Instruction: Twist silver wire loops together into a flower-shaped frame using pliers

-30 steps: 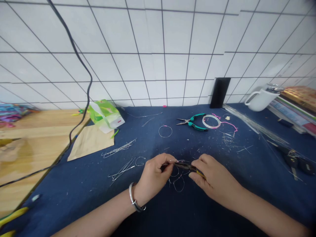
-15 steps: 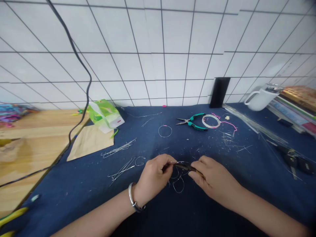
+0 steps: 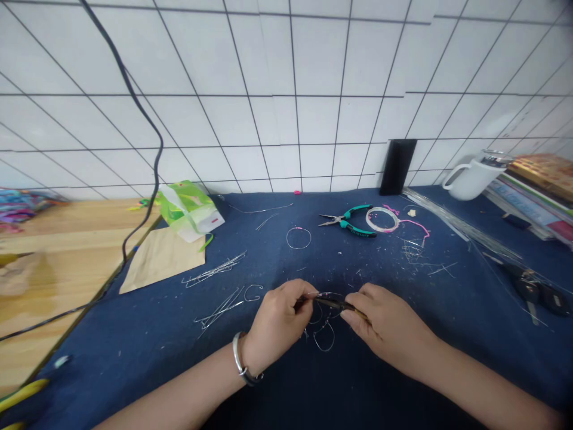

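Observation:
My right hand (image 3: pixel 380 313) is closed around a pair of dark pliers (image 3: pixel 333 303), whose jaws point left; a brownish handle shows by the thumb. My left hand (image 3: pixel 284 310) pinches a thin wire piece (image 3: pixel 329 293) beside the plier jaws, its fingers close to their tip. Thin wire loops (image 3: pixel 324 337) hang or lie just below, between both hands. How the jaws meet the wire is too small to make out. Beyond my hands, a single wire ring (image 3: pixel 298 238) with a pink spot lies on the blue cloth (image 3: pixel 268 364).
Teal-handled needle-nose pliers (image 3: pixel 347 221) lie beside a white ring (image 3: pixel 382 220) with pink cord. Wire pieces (image 3: pixel 215 270) and bent wires (image 3: pixel 224 307) are at left, near a green bag (image 3: pixel 190 206). Keys (image 3: pixel 532 289), a white mug (image 3: pixel 472 176) and books (image 3: pixel 532 203) stand right.
Almost nothing differs. Both hands keep their grip in the same place, and the view has shifted very slightly.

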Available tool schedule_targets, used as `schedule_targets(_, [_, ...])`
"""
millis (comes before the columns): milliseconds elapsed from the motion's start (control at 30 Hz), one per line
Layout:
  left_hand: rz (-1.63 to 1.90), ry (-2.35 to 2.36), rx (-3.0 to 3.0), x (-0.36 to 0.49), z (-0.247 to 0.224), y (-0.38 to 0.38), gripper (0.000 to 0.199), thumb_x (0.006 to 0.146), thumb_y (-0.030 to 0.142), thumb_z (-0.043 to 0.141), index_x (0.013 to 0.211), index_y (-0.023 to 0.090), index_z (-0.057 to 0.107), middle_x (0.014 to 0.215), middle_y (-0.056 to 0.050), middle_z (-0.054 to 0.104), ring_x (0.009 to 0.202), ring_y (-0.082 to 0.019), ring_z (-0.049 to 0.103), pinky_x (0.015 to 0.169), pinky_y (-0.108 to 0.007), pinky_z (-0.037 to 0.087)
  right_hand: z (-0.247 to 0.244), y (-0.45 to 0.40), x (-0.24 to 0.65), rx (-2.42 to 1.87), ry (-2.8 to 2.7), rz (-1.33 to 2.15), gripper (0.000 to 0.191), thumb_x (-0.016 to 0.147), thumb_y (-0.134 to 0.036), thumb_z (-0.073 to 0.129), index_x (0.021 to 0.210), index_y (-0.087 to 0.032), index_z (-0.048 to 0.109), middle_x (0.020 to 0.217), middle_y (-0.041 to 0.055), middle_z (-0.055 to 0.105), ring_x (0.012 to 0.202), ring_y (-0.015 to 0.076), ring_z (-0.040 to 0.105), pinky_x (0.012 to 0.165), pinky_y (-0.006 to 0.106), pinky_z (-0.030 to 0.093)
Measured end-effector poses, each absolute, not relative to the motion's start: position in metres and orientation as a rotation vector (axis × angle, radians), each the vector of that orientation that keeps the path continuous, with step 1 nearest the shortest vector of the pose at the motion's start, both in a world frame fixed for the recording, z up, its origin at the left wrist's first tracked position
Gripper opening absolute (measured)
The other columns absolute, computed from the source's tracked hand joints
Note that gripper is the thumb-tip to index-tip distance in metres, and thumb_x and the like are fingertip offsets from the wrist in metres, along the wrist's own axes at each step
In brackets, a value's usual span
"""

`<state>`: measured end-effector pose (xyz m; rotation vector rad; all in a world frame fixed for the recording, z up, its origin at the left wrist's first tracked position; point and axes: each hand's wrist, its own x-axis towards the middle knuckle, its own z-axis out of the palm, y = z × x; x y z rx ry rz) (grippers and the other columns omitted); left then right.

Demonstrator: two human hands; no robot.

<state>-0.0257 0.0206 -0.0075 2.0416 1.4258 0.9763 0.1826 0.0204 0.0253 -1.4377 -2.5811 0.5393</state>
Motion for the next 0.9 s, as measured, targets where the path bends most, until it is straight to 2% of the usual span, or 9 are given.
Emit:
schedule_targets(367, [0.984,1.467,1.983,-0.027,0.000,0.024,0.021,0.071,0.006,0.050,0.079,0.020,0.063,0.073,0.001,0.066,0.063,-0.012,0.060,0.059,-0.023,0.046,0.032,0.025,0.179,-1.420,-2.628,0.427,0.025,0.090,-0.032,0.037,0.084,-0.020,0.058,0.075,0.0041,0.052,0.071,0.0151,0.049,0.065,0.028,0.039])
schedule_targets(700, [1.051,1.638,1.886,-0.056,0.014,0.046,0.018,0.069,0.008,0.050,0.075,0.018,0.064,0.067,0.002,0.064,0.057,-0.011,0.056,0.052,-0.021,0.042,0.042,0.066,0.146,-1.174,-2.695,0.116,0.029,0.090,-0.033,0.037,0.083,-0.018,0.060,0.073,0.0050,0.051,0.069,0.0152,0.049,0.061,0.027,0.036])
schedule_targets(900, [1.044,1.580,1.867,-0.064,0.009,0.055,0.016,0.070,0.009,0.048,0.071,0.018,0.061,0.064,0.002,0.062,0.054,-0.010,0.053,0.050,-0.020,0.040,0.030,0.084,0.145,-1.066,-2.727,0.074,0.028,0.090,-0.032,0.037,0.085,-0.018,0.061,0.073,0.0047,0.051,0.068,0.0150,0.048,0.061,0.028,0.036])
